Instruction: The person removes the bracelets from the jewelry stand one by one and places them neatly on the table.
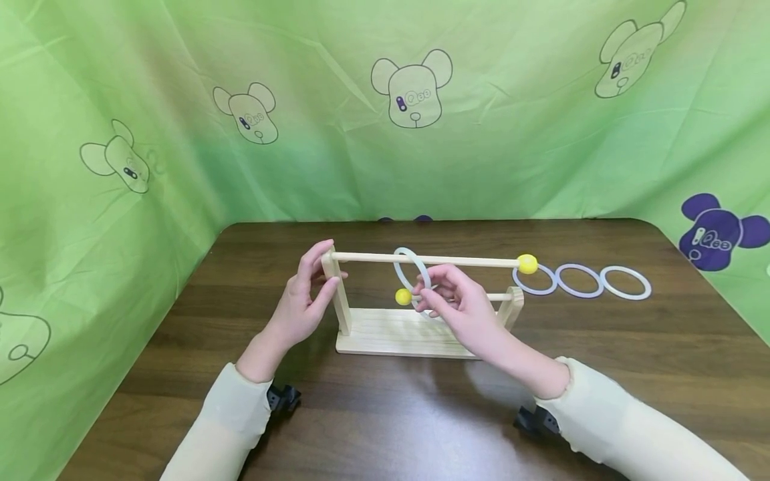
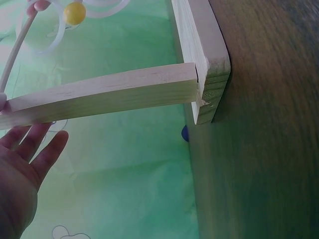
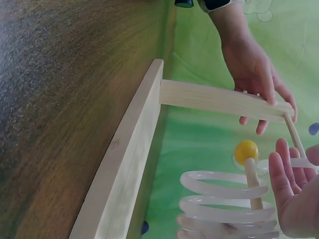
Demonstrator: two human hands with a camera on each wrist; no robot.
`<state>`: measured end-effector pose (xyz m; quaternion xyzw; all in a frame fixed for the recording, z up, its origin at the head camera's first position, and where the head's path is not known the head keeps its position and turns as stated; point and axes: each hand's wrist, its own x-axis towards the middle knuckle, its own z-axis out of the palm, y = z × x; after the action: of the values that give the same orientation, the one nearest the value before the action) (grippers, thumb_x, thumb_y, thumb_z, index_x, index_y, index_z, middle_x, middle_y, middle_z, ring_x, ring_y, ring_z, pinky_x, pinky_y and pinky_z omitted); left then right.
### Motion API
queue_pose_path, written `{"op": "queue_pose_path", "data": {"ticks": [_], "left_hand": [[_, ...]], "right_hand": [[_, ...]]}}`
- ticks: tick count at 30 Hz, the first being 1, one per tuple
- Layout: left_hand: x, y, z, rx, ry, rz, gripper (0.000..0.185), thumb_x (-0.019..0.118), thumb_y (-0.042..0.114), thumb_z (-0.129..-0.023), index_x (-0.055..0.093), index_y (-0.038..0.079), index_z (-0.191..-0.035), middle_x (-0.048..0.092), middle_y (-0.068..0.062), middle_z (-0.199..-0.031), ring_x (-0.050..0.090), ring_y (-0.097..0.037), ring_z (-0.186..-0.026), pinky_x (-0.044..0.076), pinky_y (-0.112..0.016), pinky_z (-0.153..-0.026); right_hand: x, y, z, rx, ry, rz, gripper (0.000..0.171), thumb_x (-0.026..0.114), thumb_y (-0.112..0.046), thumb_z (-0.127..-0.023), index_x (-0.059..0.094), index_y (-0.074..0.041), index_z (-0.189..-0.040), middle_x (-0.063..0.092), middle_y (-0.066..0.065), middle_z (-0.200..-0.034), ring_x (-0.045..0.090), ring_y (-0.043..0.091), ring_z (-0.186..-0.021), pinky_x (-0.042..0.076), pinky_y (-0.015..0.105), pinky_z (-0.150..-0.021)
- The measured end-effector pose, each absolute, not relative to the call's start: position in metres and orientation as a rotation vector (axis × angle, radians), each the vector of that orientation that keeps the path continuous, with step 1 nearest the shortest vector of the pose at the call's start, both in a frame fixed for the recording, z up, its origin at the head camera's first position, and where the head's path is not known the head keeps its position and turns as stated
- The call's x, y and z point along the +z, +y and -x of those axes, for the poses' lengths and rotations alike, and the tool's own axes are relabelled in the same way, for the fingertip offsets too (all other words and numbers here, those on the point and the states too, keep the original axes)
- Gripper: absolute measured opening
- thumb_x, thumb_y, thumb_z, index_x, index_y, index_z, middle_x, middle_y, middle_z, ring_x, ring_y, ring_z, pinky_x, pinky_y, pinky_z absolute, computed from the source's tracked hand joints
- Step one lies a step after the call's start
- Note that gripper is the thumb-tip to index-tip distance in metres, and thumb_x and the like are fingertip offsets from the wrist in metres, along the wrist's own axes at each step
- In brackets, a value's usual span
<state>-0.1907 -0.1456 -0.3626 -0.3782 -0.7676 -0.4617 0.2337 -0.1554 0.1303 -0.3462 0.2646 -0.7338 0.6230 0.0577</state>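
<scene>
A pale wooden stand has two posts, each with a horizontal rod tipped by a yellow ball. My left hand grips the top of the left post, thumb and fingers on opposite sides. Between the right hand's thumb and fingers is a pale translucent ring, which encircles the upper rod around its middle. More rings hang on the lower rod, behind its yellow ball in the right wrist view. From the head view, my right hand hides most of them.
Three pale rings, the nearest-in one, a middle lilac one and a white one, lie in a row on the brown wooden table, right of the stand. A green printed curtain surrounds the table's back and sides.
</scene>
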Motion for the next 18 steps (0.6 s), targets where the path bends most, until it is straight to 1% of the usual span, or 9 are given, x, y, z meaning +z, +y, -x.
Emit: {"op": "queue_pose_path", "data": {"ticks": [2, 9, 15, 18], "left_hand": [[-0.362, -0.145, 0.190, -1.262, -2.113, 1.035, 0.058, 0.055, -0.012, -0.092, 0.028, 0.002, -0.142, 0.062, -0.018, -0.109, 0.066, -0.028, -0.094, 0.054, -0.043, -0.081], [-0.363, -0.145, 0.190, -1.262, -2.114, 1.039, 0.060, 0.055, -0.012, -0.092, 0.028, 0.004, -0.142, 0.063, -0.018, -0.108, 0.065, -0.035, -0.093, 0.053, -0.043, -0.081], [-0.363, -0.145, 0.190, -1.257, -2.110, 1.039, 0.061, 0.055, -0.012, -0.092, 0.028, 0.005, -0.143, 0.063, -0.018, -0.108, 0.066, -0.035, -0.093, 0.053, -0.042, -0.081], [-0.362, -0.145, 0.190, -1.256, -2.112, 1.033, 0.061, 0.056, -0.012, -0.092, 0.028, 0.007, -0.143, 0.063, -0.018, -0.108, 0.066, -0.032, -0.093, 0.053, -0.042, -0.080]], "right_hand": [[-0.346, 0.131, 0.155, 1.896, -2.215, -0.796, 0.014, 0.054, 0.004, -0.096, 0.053, 0.007, -0.111, 0.064, 0.023, -0.096, 0.068, 0.017, -0.078, 0.056, 0.031, -0.066], [-0.344, 0.137, 0.151, 1.888, -2.180, -0.798, 0.014, 0.054, 0.006, -0.096, 0.053, 0.008, -0.110, 0.065, 0.022, -0.093, 0.068, 0.017, -0.074, 0.056, 0.029, -0.064], [-0.343, 0.146, 0.149, 1.834, -2.173, -0.808, 0.014, 0.055, 0.008, -0.095, 0.054, 0.008, -0.109, 0.064, 0.024, -0.089, 0.066, 0.015, -0.070, 0.055, 0.027, -0.062], [-0.342, 0.150, 0.148, 1.813, -2.167, -0.812, 0.014, 0.055, 0.009, -0.094, 0.055, 0.008, -0.108, 0.065, 0.020, -0.088, 0.066, 0.015, -0.069, 0.055, 0.027, -0.061]]}}
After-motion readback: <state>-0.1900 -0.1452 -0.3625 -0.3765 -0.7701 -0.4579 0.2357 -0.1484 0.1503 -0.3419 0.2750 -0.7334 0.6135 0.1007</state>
